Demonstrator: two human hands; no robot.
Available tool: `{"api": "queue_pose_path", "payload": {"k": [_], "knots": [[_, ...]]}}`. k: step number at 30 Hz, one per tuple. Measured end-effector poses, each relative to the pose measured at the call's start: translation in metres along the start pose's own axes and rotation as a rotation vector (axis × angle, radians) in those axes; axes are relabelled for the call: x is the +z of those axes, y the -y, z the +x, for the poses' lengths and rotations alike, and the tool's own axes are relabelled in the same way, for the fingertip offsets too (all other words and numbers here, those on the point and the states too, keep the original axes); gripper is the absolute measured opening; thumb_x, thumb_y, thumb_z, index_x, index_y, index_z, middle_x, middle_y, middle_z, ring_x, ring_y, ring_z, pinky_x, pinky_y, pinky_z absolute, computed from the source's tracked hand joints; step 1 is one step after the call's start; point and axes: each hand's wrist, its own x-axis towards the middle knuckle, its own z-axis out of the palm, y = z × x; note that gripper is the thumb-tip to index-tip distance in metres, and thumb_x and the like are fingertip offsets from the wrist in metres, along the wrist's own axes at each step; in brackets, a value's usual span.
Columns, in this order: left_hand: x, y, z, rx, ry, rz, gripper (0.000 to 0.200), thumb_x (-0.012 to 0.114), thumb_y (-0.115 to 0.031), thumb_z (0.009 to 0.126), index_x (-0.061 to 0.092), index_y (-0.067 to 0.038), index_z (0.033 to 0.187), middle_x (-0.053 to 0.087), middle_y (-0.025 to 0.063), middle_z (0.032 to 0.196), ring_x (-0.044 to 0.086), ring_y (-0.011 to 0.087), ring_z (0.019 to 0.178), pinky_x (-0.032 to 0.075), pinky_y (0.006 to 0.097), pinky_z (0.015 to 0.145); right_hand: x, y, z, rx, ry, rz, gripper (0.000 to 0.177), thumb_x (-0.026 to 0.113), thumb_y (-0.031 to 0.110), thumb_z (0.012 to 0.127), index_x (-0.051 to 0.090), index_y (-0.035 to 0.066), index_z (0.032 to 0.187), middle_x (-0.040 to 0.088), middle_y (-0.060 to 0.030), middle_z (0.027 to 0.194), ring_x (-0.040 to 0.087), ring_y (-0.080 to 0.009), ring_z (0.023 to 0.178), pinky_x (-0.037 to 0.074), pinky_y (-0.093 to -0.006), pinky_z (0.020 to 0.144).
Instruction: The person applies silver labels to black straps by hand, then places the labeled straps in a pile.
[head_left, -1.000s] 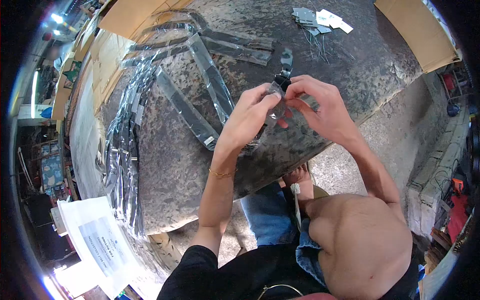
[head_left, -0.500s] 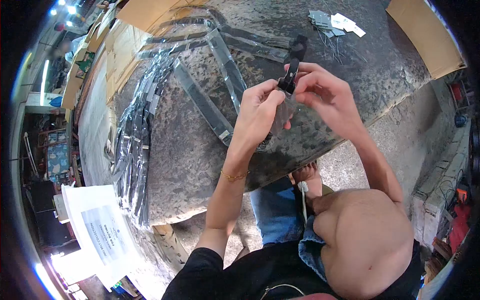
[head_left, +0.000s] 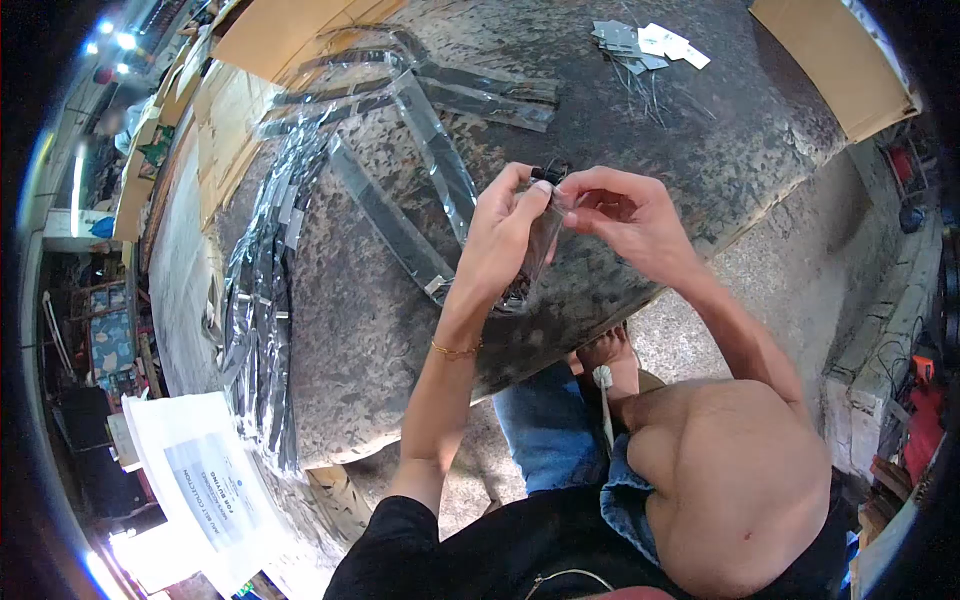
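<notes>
Over the table, my left hand (head_left: 497,235) is closed, thumb on top, around a clear plastic sleeve (head_left: 541,243) and the end of a black belt (head_left: 546,174). The belt end pokes out at the sleeve's mouth, above my left thumb. Against that mouth, my right hand (head_left: 640,222) pinches the sleeve's edge between thumb and fingers. The sleeve's lower part hangs below my left hand, partly hidden by it. Beside my left hand lie flat sleeved black belts (head_left: 390,208).
A long pile of sleeved belts (head_left: 262,280) lines the table's left side. Grey and white tags (head_left: 640,45) with strings lie at the far side. Cardboard (head_left: 835,65) stands at the right corner. A printed white bag (head_left: 205,480) sits at the lower left.
The black belt end has dropped from upright above my hands to low at the sleeve's mouth. My right hand has come down and left, from the belt to the sleeve's edge.
</notes>
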Motion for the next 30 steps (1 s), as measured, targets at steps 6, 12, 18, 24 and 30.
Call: {"api": "queue_pose_path", "payload": {"k": [6,12,18,24,30], "knots": [[0.005,0.02,0.017,0.006,0.121,-0.126,0.032,0.05,-0.019,0.092,0.037,-0.008,0.12,0.055,0.0045,0.064,0.048,0.0095,0.049,0.037,0.0231,0.043,-0.017,-0.012,0.006,-0.13,-0.001,0.003,0.018,0.065,-0.004,0.081,0.065,-0.001,0.099,0.065,-0.0026,0.089,0.062,-0.0081,0.083,0.05,-0.0223,0.074],[0.007,0.015,0.031,0.025,0.175,-0.036,0.043,0.052,-0.005,0.082,0.037,-0.003,0.123,0.059,0.0056,0.072,0.051,0.0087,0.053,0.038,0.0233,0.046,-0.038,-0.008,0.012,0.026,0.025,0.059,0.011,0.063,-0.004,0.082,0.064,-0.002,0.093,0.065,-0.0049,0.089,0.063,-0.0105,0.081,0.052,-0.0233,0.074],[0.009,-0.004,0.04,-0.009,0.16,0.136,0.048,0.05,-0.002,0.078,0.037,-0.001,0.124,0.063,0.0095,0.077,0.058,0.0098,0.061,0.042,0.0245,0.05,-0.04,-0.003,0.013,0.106,0.009,0.092,0.013,0.064,0.005,0.085,0.062,-0.001,0.097,0.065,-0.0041,0.089,0.062,-0.0102,0.083,0.051,-0.0255,0.078],[0.009,0.001,0.042,0.173,0.232,0.13,0.052,0.056,-0.006,0.086,0.029,0.0,0.13,0.064,0.012,0.08,0.063,0.0162,0.063,0.049,0.0291,0.055,-0.04,0.007,0.014,0.114,-0.026,-0.078,0.011,0.063,0.006,0.086,0.062,-0.001,0.095,0.063,-0.0028,0.092,0.058,-0.0086,0.084,0.048,-0.0239,0.076],[0.0,-0.005,0.043,-0.083,0.465,-0.029,0.031,0.057,-0.014,0.092,0.044,0.004,0.113,0.065,0.0111,0.082,0.065,0.0175,0.065,0.05,0.0276,0.061,-0.039,0.002,0.022,-0.104,-0.163,0.105,0.011,0.064,0.011,0.088,0.06,0.002,0.092,0.058,0.0015,0.087,0.053,-0.0064,0.082,0.045,-0.0218,0.074]]}}
